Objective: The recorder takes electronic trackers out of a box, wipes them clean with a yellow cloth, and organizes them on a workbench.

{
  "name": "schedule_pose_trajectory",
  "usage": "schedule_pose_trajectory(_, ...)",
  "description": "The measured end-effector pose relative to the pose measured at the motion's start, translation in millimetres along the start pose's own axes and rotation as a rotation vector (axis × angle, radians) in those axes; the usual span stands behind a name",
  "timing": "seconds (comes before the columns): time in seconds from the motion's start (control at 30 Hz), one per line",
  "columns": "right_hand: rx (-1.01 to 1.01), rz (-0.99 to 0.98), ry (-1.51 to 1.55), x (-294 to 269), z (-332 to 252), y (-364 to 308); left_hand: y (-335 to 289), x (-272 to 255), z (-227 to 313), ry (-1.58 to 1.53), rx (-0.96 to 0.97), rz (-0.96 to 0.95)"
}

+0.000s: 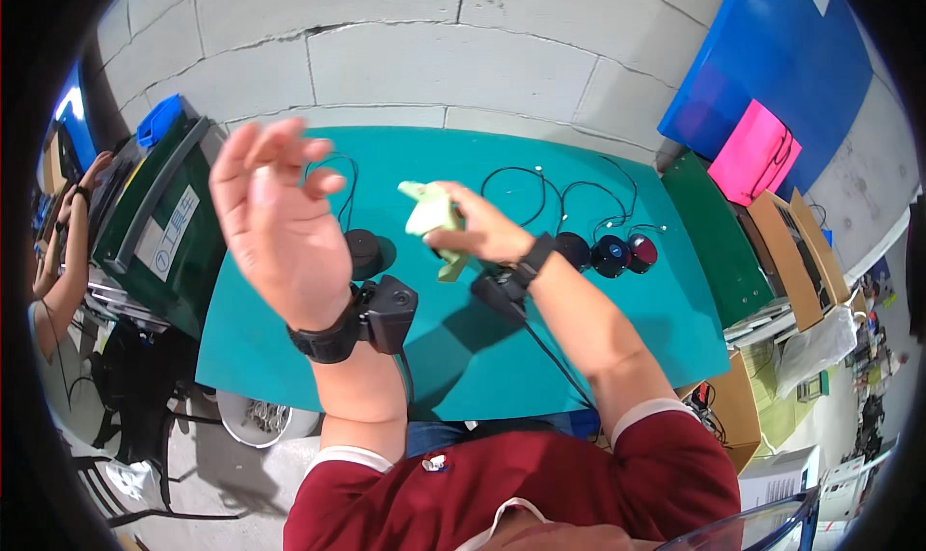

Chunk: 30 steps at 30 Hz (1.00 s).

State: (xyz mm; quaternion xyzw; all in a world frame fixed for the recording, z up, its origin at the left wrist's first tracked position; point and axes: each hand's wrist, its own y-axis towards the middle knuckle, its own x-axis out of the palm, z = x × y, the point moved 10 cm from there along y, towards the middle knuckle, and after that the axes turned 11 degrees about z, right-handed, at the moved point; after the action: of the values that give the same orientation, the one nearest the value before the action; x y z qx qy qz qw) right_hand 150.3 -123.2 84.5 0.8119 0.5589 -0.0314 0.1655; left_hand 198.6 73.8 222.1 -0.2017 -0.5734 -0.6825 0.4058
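My left hand (pixel 280 218) is raised over the left part of the green table, palm showing, fingers apart and slightly curled, with nothing in it. My right hand (pixel 487 228) grips a folded light green cloth (pixel 431 213) above the middle of the table. On the table between my hands stands a round black device (pixel 363 252) with a thin cable. Just right of my right wrist sit several more round dark devices (pixel 610 257), one with a reddish top (pixel 641 250). Their black cables (pixel 540 179) curl away behind them.
The green table (pixel 666 329) backs onto a grey block wall (pixel 444 64). A dark green cabinet (pixel 159 213) flanks it on the left. At right are a pink bag (pixel 755 152) and an open cardboard box (pixel 796 252). A white bucket (pixel 260 421) stands below. Another person's arm (pixel 72 271) shows far left.
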Motion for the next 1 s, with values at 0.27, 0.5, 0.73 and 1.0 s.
schedule_pose_trajectory(0.27, -0.05, 0.449, 1.055, -102, -27, -83, -78, 80, -110, 0.682, -0.226, -0.584)
schedule_pose_trajectory(0.5, -0.444, 0.572, 0.308, -124, -62, -97, -121, 76, -156, 0.782, -0.53, -0.682)
schedule_pose_trajectory(0.73, -0.592, 0.637, 0.029, -116, -79, -109, -143, 62, -182, 0.614, -0.888, -0.666)
schedule_pose_trajectory(1.0, -0.717, 0.679, -0.17, -110, -101, -122, -143, 69, -177, 0.508, -0.858, -0.681)
